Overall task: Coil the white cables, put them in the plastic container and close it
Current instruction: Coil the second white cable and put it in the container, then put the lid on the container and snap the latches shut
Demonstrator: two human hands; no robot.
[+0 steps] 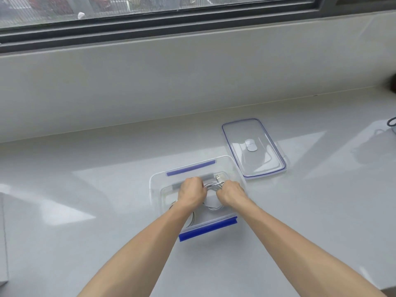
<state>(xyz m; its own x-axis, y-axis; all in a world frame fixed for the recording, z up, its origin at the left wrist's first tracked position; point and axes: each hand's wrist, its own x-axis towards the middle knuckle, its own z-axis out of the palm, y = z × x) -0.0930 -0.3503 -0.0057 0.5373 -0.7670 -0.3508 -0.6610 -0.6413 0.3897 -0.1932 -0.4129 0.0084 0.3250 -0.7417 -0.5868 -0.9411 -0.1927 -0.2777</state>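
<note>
A clear plastic container (156, 183) with blue clip flaps sits open on the pale counter. My left hand (191, 195) and my right hand (230, 195) are both inside it, each closed on a coiled white cable (212, 186) whose loops show between them. A USB plug (219, 177) sticks out at the far side of the coil. Another white loop (192, 218) lies under my left forearm. The clear lid (252, 146) with a blue seal and a white valve lies flat just right of and behind the container.
A low wall rises behind the counter up to a dark window frame (150, 28). A dark cable end (392, 122) and a dark object show at the far right edge. Something white (3, 243) lies at the left edge.
</note>
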